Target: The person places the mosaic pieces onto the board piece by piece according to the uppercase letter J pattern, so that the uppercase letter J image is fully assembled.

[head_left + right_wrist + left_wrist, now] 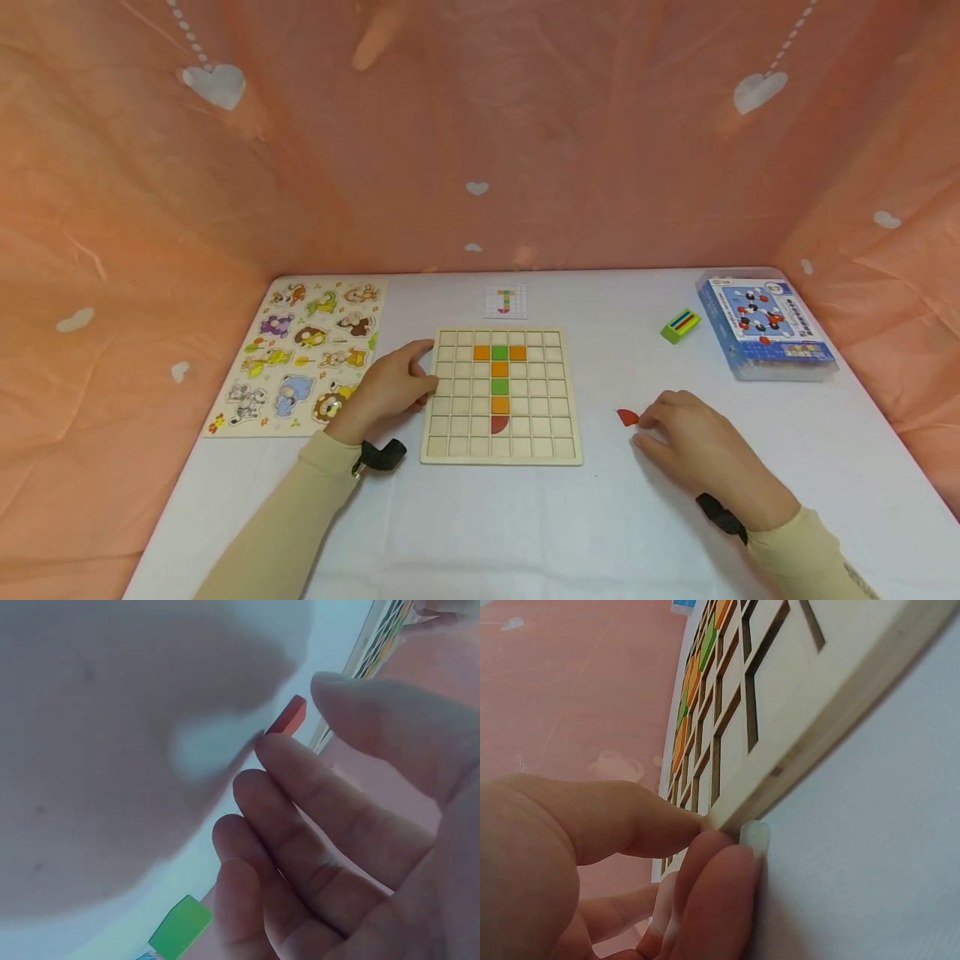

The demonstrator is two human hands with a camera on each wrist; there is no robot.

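A square wooden grid board [555, 454] lies on the table, its cells holding orange and green square tiles [500, 387] in a T shape, with a red quarter-circle tile [498, 425] at the foot. At the board's left side my left hand [393, 379] holds the edge with thumb and fingertips; the left wrist view shows them close on the wooden rim [780, 776]. Right of the board, a loose red quarter-circle tile [627, 417] is at the fingertips of my right hand [693, 446]. In the right wrist view the index fingertip meets this red tile [288, 716], while the thumb stands apart.
Behind the board lies a small pattern card [506, 302]. An animal puzzle board [300, 358] lies at the left, partly under my left hand. Toward the back right are a small green box [680, 326] with coloured stripes and a plastic case [768, 325] with a molecule picture.
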